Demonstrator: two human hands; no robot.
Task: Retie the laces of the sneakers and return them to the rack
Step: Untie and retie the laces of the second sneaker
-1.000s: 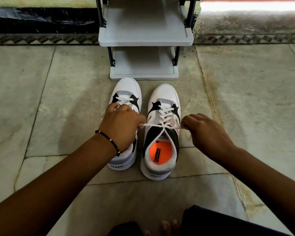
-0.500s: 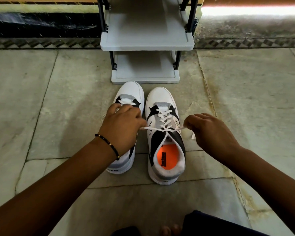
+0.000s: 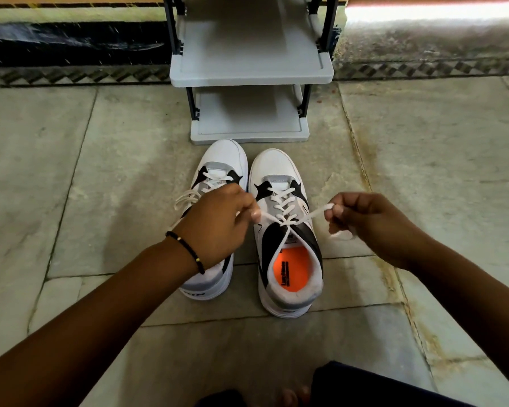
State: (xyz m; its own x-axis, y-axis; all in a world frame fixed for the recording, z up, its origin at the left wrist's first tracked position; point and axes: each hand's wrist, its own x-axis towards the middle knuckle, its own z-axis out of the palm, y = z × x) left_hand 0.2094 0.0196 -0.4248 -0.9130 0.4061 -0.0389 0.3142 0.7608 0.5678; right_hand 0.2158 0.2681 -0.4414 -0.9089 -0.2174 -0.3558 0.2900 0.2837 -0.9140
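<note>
Head view. Two white sneakers with black and grey panels stood side by side on the stone-tiled floor (image 3: 100,171) at the centre of the frame, toes pointing toward the top edge. The right-hand sneaker (image 3: 285,239) showed its orange insole through the open collar; the left-hand sneaker (image 3: 218,171) lay partly under the wrist that crossed it, and its own lace (image 3: 185,198) trailed loose off its left side. Just above the toes, at upper centre, stood the grey shoe rack (image 3: 250,74) with dark uprights, both visible shelves bare.

The left hand (image 3: 218,224), wearing a thin black beaded bracelet (image 3: 185,251), was closed with thumb and forefinger pinched on one end of the right-hand sneaker's lace (image 3: 285,221). The right hand (image 3: 373,224), at centre right, was likewise curled shut, its fingertips pinching the other end of the same lace, a short tail hanging below the fist. The two ends were drawn apart to either side and met in a crossing over the tongue, just above the collar. Both forearms entered from the lower corners. Dark clothing (image 3: 379,389) and toes, too dim to detail, showed at the bottom edge.
</note>
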